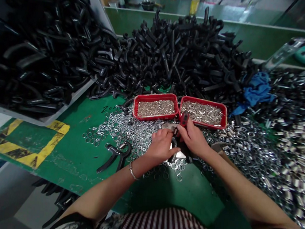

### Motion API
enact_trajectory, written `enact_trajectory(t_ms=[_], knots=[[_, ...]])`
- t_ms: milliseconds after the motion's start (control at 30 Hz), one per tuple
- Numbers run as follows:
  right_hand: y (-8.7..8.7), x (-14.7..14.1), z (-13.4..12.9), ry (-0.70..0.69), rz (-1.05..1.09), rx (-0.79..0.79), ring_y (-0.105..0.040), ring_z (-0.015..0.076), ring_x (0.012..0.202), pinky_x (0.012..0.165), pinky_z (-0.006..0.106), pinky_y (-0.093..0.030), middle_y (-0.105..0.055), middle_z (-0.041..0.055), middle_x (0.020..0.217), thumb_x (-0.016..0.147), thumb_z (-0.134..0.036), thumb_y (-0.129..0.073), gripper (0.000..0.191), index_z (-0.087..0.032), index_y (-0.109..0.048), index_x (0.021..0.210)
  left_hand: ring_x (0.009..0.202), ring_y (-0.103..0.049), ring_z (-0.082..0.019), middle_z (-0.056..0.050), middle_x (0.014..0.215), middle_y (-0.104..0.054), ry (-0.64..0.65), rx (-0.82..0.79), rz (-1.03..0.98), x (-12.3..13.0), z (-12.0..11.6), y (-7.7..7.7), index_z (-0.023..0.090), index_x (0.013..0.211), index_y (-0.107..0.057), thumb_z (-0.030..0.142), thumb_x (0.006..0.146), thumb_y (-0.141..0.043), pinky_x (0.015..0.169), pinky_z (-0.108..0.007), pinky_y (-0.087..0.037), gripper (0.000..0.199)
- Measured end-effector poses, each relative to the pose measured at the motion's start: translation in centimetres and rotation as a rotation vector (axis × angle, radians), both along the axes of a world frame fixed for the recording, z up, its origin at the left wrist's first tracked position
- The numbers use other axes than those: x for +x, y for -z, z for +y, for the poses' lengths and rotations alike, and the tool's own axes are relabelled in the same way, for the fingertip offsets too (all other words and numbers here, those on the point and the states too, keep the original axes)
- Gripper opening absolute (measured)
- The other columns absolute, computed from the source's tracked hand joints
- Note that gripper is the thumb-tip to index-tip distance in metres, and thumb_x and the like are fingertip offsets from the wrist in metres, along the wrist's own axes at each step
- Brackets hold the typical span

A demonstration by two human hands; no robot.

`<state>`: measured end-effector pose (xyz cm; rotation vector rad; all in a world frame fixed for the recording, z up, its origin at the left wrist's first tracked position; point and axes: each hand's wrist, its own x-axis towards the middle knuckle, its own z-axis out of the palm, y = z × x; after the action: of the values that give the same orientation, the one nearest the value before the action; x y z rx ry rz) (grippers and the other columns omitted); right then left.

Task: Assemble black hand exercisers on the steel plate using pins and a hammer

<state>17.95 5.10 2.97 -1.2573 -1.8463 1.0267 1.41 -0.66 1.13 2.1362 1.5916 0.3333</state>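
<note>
Left hand (162,145): clasping black part (175,144) | right hand (194,138): gripping red tool (184,119)

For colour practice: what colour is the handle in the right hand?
Red handle with dark parts, best in head view.

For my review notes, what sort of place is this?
Probably a factory assembly workstation: a big heap of curved black parts, red trays of small metal pieces, and loose metal rings scattered across a green worktop.
</note>
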Motion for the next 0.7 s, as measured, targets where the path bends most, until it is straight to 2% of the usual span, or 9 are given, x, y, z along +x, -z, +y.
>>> enact_trajectory(t_ms=[100,167,233,367,500,567,700], knots=[[0.3,0.5,0.6,0.085,0.408,-0.114,-0.065,0.0139,0.054,0.055,0.027,-0.057,-0.07,0.0002,0.071,0.1,-0.06,-0.033,0.045,-0.021,-0.055,0.098,0.122,-0.046,-0.034,-0.013,0.134,-0.053,-0.005,0.004,-0.005,0.0,-0.1,-0.1,0.017,0.128,-0.052,0.05,0.088,-0.064,0.101,-0.048,-0.037,0.053],[0.8,1.2,0.3,0.157,0.634,-0.199,-0.07,0.0156,0.063,0.061,0.029,-0.059,-0.073,0.0007,0.077,0.099,-0.061,-0.04,0.038,-0.025,-0.051,0.098,0.124,-0.045,-0.034,-0.012,0.136,-0.052,-0.006,-0.013,-0.016,0.0,-0.1,-0.1,0.018,0.129,-0.051,0.05,0.088,-0.064,0.103,-0.049,-0.035,0.054],[1.5,1.8,-0.6,0.185,0.665,-0.249,-0.072,0.0168,0.068,0.064,0.03,-0.059,-0.074,0.0002,0.081,0.095,-0.06,-0.052,0.034,-0.026,-0.05,0.102,0.125,-0.045,-0.034,-0.013,0.137,-0.051,-0.004,-0.03,-0.024,-0.1,-0.1,0.0,0.018,0.13,-0.05,0.05,0.088,-0.064,0.104,-0.049,-0.035,0.055],[2.5,2.4,-2.5,0.186,0.446,-0.201,-0.07,0.017,0.066,0.068,0.033,-0.058,-0.073,-0.0002,0.082,0.094,-0.055,-0.059,0.03,-0.026,-0.051,0.101,0.125,-0.045,-0.033,-0.013,0.136,-0.052,-0.011,-0.022,-0.037,-0.2,-0.1,0.2,0.017,0.129,-0.05,0.05,0.088,-0.066,0.104,-0.048,-0.035,0.055],[1.4,3.8,-2.9,0.207,0.229,-0.096,-0.061,0.0175,0.055,0.058,0.033,-0.051,-0.067,-0.0023,0.072,0.097,-0.054,-0.052,0.028,-0.027,-0.052,0.097,0.126,-0.045,-0.032,-0.013,0.136,-0.052,-0.014,-0.014,-0.055,-0.3,-0.1,0.3,0.017,0.128,-0.05,0.05,0.086,-0.068,0.105,-0.047,-0.035,0.056],[0.3,5.9,-2.6,0.221,-0.028,0.024,-0.059,0.0185,0.056,0.058,0.033,-0.046,-0.065,-0.0014,0.068,0.097,-0.054,-0.053,0.029,-0.026,-0.058,0.098,0.127,-0.045,-0.032,-0.013,0.137,-0.052,-0.012,-0.018,-0.061,-0.3,-0.2,0.3,0.017,0.128,-0.051,0.05,0.086,-0.069,0.106,-0.047,-0.034,0.056],[-0.7,13.0,-2.4,0.265,-0.582,0.265,-0.063,0.0259,0.079,0.066,0.036,-0.043,-0.071,0.0083,0.089,0.095,-0.051,-0.053,0.034,-0.022,-0.068,0.106,0.127,-0.045,-0.031,-0.012,0.138,-0.052,-0.011,0.004,-0.067,-0.4,-0.4,0.3,0.017,0.13,-0.051,0.048,0.087,-0.068,0.106,-0.047,-0.035,0.056]])
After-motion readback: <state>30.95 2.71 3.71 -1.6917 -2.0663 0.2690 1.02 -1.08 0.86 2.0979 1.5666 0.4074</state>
